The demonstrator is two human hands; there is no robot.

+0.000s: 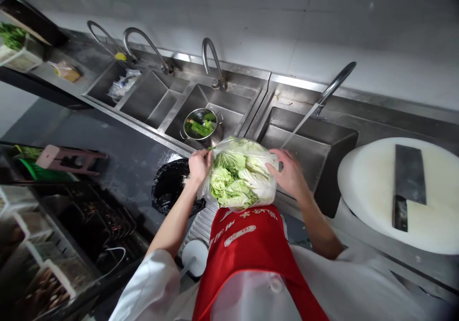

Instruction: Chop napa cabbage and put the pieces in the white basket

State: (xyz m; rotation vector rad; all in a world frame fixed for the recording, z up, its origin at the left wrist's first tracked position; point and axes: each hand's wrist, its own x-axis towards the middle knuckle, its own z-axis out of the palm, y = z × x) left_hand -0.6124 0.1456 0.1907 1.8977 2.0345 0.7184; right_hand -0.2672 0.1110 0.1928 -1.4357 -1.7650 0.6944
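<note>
The left hand (200, 166) gripped one edge of the clear bag (270, 184); the right, half open, touched its other side. Held above the sink's front edge, the loose cabbage (233, 177) could have spilled had either side slipped. Both forearms reached forward, apart.

Single head-mounted view, facing down-forward

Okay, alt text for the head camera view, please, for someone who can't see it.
Two bare hands, left and right, hold a clear bag of leafy cabbage in front of a row of steel sinks. Water runs from the rightmost faucet; a pot of cut greens sits left of it, and a cleaver lies on a round white board.
</note>
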